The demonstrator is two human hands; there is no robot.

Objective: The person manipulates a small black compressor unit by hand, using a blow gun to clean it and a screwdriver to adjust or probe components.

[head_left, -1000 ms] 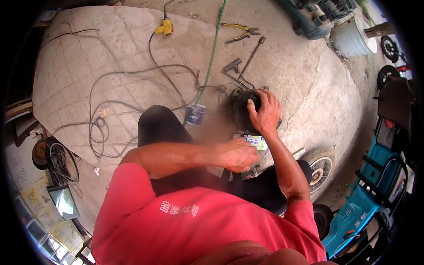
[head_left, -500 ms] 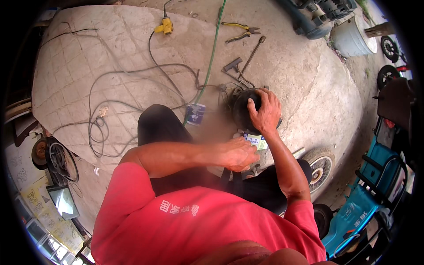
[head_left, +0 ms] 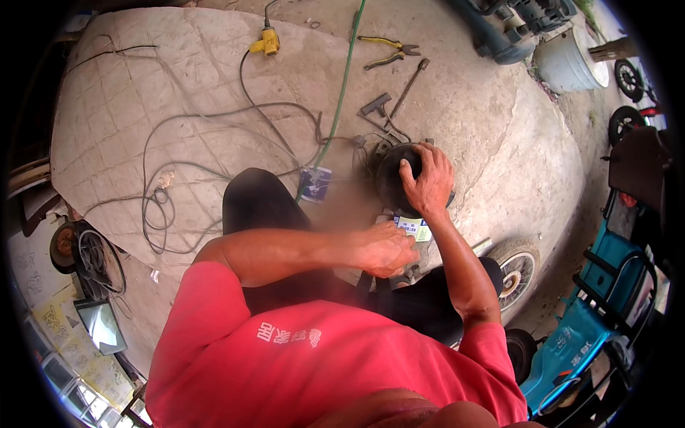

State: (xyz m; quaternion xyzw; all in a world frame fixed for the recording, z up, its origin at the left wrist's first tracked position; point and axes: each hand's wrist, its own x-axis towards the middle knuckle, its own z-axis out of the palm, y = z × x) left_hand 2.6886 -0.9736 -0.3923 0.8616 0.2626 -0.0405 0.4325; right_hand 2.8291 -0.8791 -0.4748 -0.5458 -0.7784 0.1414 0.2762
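My right hand (head_left: 428, 178) grips the top and side of a dark round motor-like part (head_left: 389, 175) with wires at its back. Below it, my left hand (head_left: 389, 250) is curled with the knuckles up, beside a white-and-green labelled packet (head_left: 414, 227); what its fingers hold is hidden. A blue card-like packet (head_left: 315, 185) lies left of the part. Behind it lie a T-shaped tool (head_left: 374, 105) and a long metal rod wrench (head_left: 408, 93). A hazy smudge blurs the middle of the view.
Pliers (head_left: 389, 53), a green hose (head_left: 347, 68), grey cables (head_left: 185, 118) and a yellow plug (head_left: 265, 43) lie on the concrete. At right stand a bucket (head_left: 567, 60), a spoked wheel (head_left: 517, 274) and a teal vehicle (head_left: 585, 314); a mirror (head_left: 100, 324) is at lower left.
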